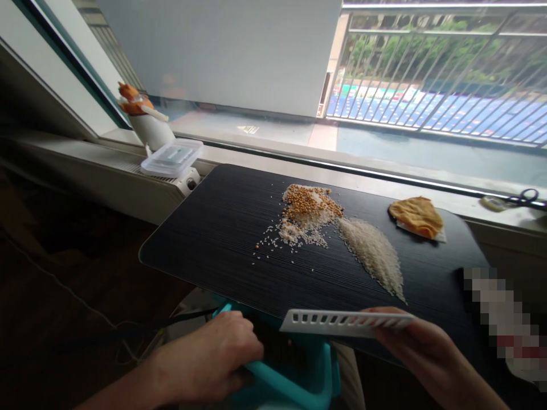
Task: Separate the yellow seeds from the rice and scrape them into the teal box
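My left hand [220, 350] is closed round the rim of a teal plastic bin [290, 384] below the table's front edge; its fingers are partly hidden. The bin's dark inside is hard to make out. In my right hand [421, 344] is a white plastic tray with a slotted side [333, 324], held nearly level over the bin and the table edge. On the black table [205, 228] a heap of yellow-brown beans [305, 199] lies mixed with white grains. Beside it, touching at one end, is a long pile of white rice [376, 256].
Loose grains lie scattered left of the heap. A folded orange cloth [419, 219] is at the table's back right. Scissors [527, 197] and a roll of tape [493, 203] lie on the windowsill. A clear plastic box [173, 158] and a white container [151, 131] stand at left.
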`<state>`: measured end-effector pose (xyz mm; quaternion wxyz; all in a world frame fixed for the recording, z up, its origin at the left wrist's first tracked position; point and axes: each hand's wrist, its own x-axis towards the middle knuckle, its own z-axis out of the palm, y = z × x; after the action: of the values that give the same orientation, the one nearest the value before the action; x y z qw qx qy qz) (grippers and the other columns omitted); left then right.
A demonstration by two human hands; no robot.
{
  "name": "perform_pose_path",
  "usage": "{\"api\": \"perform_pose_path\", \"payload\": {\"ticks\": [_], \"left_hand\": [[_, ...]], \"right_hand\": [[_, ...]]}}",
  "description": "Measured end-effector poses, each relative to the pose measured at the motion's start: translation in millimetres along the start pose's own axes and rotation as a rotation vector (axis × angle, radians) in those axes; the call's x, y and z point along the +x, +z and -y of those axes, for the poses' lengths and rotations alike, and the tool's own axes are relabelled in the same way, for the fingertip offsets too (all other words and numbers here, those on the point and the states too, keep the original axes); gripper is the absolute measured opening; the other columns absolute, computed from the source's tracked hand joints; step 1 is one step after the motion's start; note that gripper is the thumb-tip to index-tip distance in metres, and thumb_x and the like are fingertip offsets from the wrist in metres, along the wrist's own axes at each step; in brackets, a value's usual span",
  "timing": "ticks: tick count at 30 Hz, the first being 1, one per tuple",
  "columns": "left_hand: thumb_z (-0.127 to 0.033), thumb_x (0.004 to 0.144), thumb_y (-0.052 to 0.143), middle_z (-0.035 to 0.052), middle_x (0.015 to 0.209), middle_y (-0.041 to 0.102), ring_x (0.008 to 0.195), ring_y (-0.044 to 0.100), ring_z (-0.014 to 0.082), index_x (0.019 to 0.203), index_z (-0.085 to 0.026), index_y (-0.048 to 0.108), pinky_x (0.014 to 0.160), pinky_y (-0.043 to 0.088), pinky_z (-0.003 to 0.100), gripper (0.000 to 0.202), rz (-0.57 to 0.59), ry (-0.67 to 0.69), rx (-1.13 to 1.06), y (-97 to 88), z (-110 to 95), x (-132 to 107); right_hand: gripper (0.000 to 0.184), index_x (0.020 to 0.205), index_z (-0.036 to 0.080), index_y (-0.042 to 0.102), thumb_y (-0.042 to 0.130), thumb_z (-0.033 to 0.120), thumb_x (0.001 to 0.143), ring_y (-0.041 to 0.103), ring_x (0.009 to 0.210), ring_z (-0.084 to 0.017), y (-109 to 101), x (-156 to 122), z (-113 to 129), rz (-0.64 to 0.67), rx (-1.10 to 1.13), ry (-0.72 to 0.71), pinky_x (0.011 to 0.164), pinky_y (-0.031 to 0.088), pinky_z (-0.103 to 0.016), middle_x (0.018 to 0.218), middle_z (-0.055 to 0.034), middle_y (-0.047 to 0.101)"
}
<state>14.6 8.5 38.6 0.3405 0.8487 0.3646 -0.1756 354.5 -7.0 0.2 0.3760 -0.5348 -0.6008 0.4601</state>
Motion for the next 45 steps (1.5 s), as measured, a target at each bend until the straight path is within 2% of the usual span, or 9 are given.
{"api": "perform_pose_path", "payload": {"ticks": [7, 13, 20, 28, 33, 36, 41, 43, 45], "left_hand": [[-0.010, 0.075, 0.062, 0.0042, 0.093, 0.071, 0.097, 0.066, 0.0245, 0.077, -0.020, 0.060, 0.092, 0.045, 0.035, 0.010, -0.015, -0.076, -0.062, -1.6, 1, -15], [-0.009, 0.070, 0.056, 0.0041, 0.092, 0.069, 0.098, 0.063, 0.0236, 0.074, -0.019, 0.053, 0.093, 0.043, 0.036, 0.011, -0.071, -0.115, -0.097, 3.2, 8, -27], [-0.009, 0.067, 0.054, 0.0035, 0.090, 0.069, 0.096, 0.063, 0.0237, 0.073, -0.020, 0.051, 0.092, 0.041, 0.036, 0.013, -0.071, -0.139, -0.123, 0.6, 16, -30], [-0.007, 0.068, 0.056, 0.0032, 0.090, 0.068, 0.092, 0.063, 0.0231, 0.073, -0.020, 0.054, 0.090, 0.042, 0.035, 0.014, -0.060, -0.168, -0.149, -3.3, 16, -31], [-0.009, 0.072, 0.057, 0.0050, 0.097, 0.066, 0.098, 0.059, 0.0250, 0.081, -0.021, 0.060, 0.089, 0.045, 0.036, 0.015, -0.068, -0.176, -0.115, 4.6, 18, -28], [-0.010, 0.073, 0.059, 0.0053, 0.100, 0.065, 0.100, 0.059, 0.0257, 0.083, -0.020, 0.061, 0.090, 0.045, 0.038, 0.014, -0.059, -0.166, -0.098, 6.7, 16, -21], [-0.010, 0.073, 0.059, 0.0042, 0.094, 0.068, 0.097, 0.062, 0.0252, 0.079, -0.020, 0.060, 0.091, 0.045, 0.037, 0.012, -0.021, -0.124, -0.081, 1.3, 9, -13], [-0.009, 0.072, 0.059, 0.0040, 0.094, 0.068, 0.098, 0.063, 0.0251, 0.077, -0.020, 0.060, 0.091, 0.045, 0.037, 0.013, -0.034, -0.126, -0.082, 0.2, 7, -12], [-0.007, 0.071, 0.058, 0.0031, 0.093, 0.068, 0.098, 0.062, 0.0243, 0.076, -0.020, 0.058, 0.092, 0.045, 0.036, 0.014, -0.053, -0.127, -0.085, 0.9, 8, -13]], "right_hand": [[0.027, 0.093, 0.024, 0.080, 0.072, 0.048, 0.084, 0.073, 0.084, -0.022, 50, 70, 22, -0.168, 0.120, -0.148, 0.076, 0.061, -0.030, 0.090, -0.0061, 0.079], [0.024, 0.096, 0.023, 0.077, 0.067, 0.044, 0.090, 0.066, 0.081, -0.019, 69, 112, 19, -0.072, 0.075, -0.204, 0.077, 0.054, -0.030, 0.087, -0.0033, 0.074], [0.024, 0.095, 0.024, 0.077, 0.068, 0.045, 0.088, 0.068, 0.086, -0.021, 62, 103, 25, -0.011, 0.129, -0.176, 0.077, 0.055, -0.031, 0.091, -0.0044, 0.075], [0.028, 0.099, 0.022, 0.077, 0.061, 0.044, 0.093, 0.067, 0.080, -0.019, 78, 85, 20, 0.138, 0.033, -0.149, 0.072, 0.055, -0.027, 0.089, -0.0040, 0.075], [0.025, 0.098, 0.022, 0.079, 0.063, 0.041, 0.092, 0.070, 0.073, -0.018, 55, 54, 14, 0.210, 0.029, -0.099, 0.065, 0.057, -0.023, 0.086, -0.0040, 0.077], [0.022, 0.100, 0.024, 0.079, 0.068, 0.039, 0.089, 0.074, 0.083, -0.021, 40, 43, 10, 0.098, 0.065, -0.109, 0.073, 0.061, -0.026, 0.095, -0.0058, 0.080], [0.020, 0.085, 0.026, 0.079, 0.079, 0.045, 0.078, 0.073, 0.078, -0.020, 34, 66, 11, -0.396, 0.119, -0.174, 0.073, 0.063, -0.031, 0.084, -0.0039, 0.078], [0.020, 0.078, 0.026, 0.076, 0.080, 0.045, 0.076, 0.071, 0.082, -0.020, 36, 86, 14, -0.434, 0.158, -0.217, 0.080, 0.061, -0.034, 0.084, -0.0028, 0.076], [0.022, 0.081, 0.024, 0.075, 0.078, 0.046, 0.078, 0.070, 0.085, -0.020, 39, 106, 18, -0.369, 0.163, -0.234, 0.082, 0.060, -0.036, 0.088, -0.0032, 0.076]]}}
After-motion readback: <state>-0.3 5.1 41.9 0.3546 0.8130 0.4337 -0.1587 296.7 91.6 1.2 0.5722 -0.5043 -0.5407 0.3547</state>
